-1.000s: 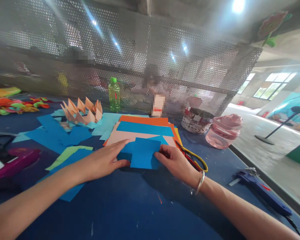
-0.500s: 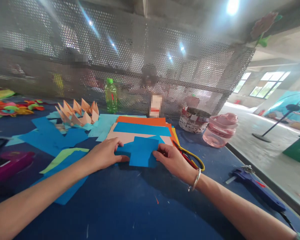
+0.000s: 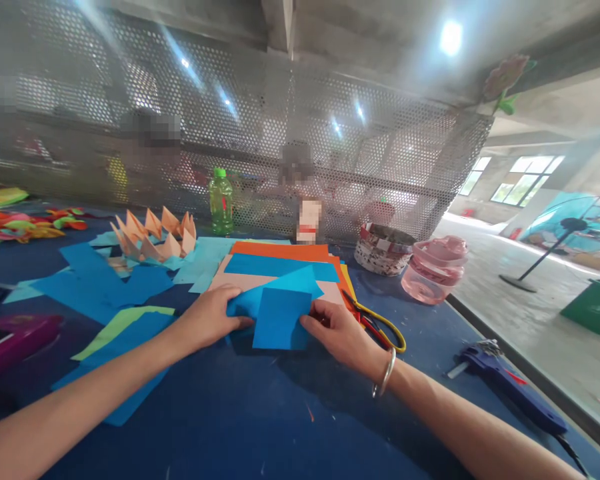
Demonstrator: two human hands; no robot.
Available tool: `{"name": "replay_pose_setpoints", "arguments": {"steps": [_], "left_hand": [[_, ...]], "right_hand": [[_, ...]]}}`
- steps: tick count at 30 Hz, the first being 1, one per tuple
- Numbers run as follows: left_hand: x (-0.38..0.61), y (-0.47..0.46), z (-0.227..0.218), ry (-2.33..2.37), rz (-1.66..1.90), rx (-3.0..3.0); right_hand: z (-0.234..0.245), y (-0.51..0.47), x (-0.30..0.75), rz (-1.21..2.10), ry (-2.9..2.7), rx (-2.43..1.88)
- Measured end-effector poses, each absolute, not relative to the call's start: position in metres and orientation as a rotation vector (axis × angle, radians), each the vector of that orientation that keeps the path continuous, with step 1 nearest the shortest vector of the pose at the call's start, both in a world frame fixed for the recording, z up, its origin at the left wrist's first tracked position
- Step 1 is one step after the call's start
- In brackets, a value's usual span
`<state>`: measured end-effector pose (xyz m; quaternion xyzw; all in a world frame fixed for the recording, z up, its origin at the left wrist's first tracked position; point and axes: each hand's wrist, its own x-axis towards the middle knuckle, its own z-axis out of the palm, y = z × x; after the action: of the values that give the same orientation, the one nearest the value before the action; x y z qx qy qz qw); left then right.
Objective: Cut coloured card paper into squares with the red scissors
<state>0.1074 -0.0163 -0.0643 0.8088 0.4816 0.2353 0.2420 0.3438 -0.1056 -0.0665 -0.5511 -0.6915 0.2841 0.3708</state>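
In front of me, my right hand (image 3: pixel 337 327) pinches the right edge of a square of blue paper (image 3: pixel 283 320). My left hand (image 3: pixel 215 317) grips another blue paper piece (image 3: pixel 250 299) at its left side; this piece is bent up and passes behind the square. Both are raised at the near edge of a stack of coloured sheets, where a blue strip (image 3: pixel 280 267) lies over pink and orange paper (image 3: pixel 280 251). Scissors with yellow and red handles (image 3: pixel 380 320) rest just beyond my right hand, partly hidden by it.
Left are blue scraps (image 3: pixel 100 283), a peach folded-paper ring (image 3: pixel 155 237) and a magenta tool (image 3: pixel 20 340). A green bottle (image 3: pixel 221 203) stands behind. Rightward are a round container (image 3: pixel 384 250), a pink jar (image 3: pixel 434 270) and a blue glue gun (image 3: pixel 515 387) near the table edge.
The left blue piece has lifted and bent upward, showing more of itself behind the square. Both hands keep their hold; the whole view has shifted slightly.
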Motion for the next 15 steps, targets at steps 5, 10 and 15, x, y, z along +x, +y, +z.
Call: {"name": "replay_pose_setpoints", "arguments": {"steps": [5,10,15], "left_hand": [[0.115,-0.038,-0.054,1.192,0.779,1.898],[0.117,-0.051,-0.054,0.952,0.741,1.362],[0.114,-0.045,-0.058,0.906,0.911,1.663]], "right_hand": [[-0.062,-0.110,0.342,0.676,-1.804,-1.479],[-0.063,-0.111,0.340,0.585,-1.848,-1.463],[-0.067,-0.111,0.341,0.512,-1.863,-1.466]]}}
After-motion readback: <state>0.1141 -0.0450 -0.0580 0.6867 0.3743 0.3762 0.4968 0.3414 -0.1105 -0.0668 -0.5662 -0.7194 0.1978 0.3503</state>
